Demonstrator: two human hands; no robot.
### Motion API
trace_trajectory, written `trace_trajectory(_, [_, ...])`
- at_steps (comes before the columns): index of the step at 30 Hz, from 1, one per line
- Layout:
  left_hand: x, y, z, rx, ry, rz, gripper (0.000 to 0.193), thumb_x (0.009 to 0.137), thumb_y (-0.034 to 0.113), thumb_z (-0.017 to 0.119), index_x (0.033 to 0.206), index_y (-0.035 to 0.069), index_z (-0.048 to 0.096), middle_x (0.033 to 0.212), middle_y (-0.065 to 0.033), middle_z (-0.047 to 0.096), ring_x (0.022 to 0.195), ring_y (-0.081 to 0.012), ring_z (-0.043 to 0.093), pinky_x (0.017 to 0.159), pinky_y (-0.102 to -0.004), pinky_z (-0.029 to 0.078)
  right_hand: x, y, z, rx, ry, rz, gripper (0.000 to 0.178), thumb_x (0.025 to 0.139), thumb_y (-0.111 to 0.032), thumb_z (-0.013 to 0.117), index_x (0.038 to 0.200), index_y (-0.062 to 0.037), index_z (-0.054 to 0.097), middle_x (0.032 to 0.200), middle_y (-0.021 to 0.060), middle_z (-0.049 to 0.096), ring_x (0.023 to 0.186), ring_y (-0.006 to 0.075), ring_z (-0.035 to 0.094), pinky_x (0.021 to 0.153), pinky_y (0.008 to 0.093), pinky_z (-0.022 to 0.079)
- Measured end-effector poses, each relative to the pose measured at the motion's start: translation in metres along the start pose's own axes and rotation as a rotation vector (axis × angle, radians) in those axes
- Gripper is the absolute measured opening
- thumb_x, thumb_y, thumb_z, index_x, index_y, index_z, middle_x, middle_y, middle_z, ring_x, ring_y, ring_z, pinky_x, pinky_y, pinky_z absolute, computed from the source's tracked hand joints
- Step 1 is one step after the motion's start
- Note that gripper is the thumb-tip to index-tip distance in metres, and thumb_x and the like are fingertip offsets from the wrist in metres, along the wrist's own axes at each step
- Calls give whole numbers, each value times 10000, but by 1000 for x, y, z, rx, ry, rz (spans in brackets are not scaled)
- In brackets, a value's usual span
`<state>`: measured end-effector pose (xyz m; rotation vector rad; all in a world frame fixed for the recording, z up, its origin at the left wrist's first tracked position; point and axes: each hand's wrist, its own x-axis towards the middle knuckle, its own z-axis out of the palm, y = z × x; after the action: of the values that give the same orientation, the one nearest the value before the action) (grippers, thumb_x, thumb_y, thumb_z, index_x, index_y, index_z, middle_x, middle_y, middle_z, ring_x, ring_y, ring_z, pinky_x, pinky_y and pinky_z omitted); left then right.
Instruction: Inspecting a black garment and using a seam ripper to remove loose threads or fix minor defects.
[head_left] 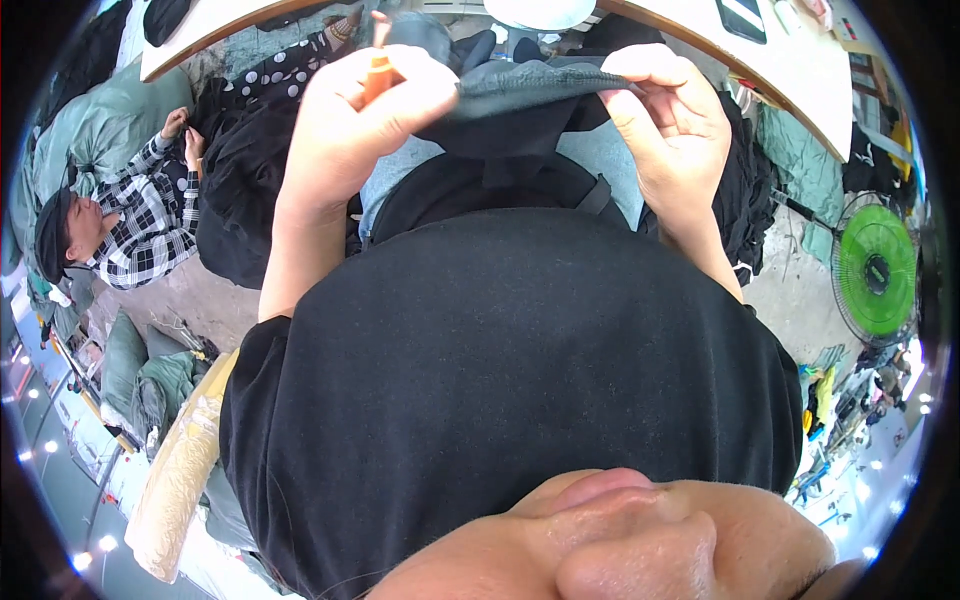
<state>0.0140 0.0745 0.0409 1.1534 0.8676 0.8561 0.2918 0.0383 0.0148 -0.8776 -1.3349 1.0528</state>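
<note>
My left hand (365, 125) is closed around a small orange tool (379, 75) whose tip sticks up above the fingers. Its kind I cannot make out. The thumb side of that hand meets the left end of a dark garment (525, 95); whether it also grips the cloth I cannot tell. On the other side, my right hand (675, 125) pinches the garment's edge between thumb and fingers. The cloth is stretched between both hands, its upper band greyish and blurred, and black folds hang below it over my lap.
A white table (810, 95) with a wooden edge curves across the far side, a phone (741, 18) on it. Black cloth piles (240, 200) lie at left, near a seated person (130, 220) in a checked shirt. A green fan (876, 270) stands right. A cream padded chair back (185, 470) is behind me.
</note>
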Motion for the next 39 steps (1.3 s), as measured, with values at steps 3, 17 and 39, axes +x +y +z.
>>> trace_trajectory(3, [-3, 2, 9, 373, -28, 42, 142, 878, 103, 816, 956, -1, 759, 872, -12, 718, 809, -87, 657, 762, -241, 525, -2, 0, 1, -134, 77, -10, 182, 894, 81, 718, 1040, -16, 668, 952, 36, 672, 849, 91, 662, 790, 221, 546])
trace_trajectory(17, [68, -9, -20, 359, 132, 271, 320, 932, 76, 704, 1239, -9, 672, 1126, -94, 716, 1012, -197, 674, 886, -327, 533, 30, -1, -4, -121, 40, 156, 166, 896, 39, 764, 1020, -14, 668, 918, 16, 670, 787, 67, 633, 716, 193, 503])
trace_trajectory(39, [176, -10, -25, 845, 125, 754, 187, 983, 137, 615, 1068, 20, 733, 957, -120, 715, 869, -248, 667, 763, -363, 535, 56, 26, 34, -184, 273, -742, 94, 877, 40, 699, 964, 62, 729, 861, 201, 733, 732, 290, 733, 633, 323, 554])
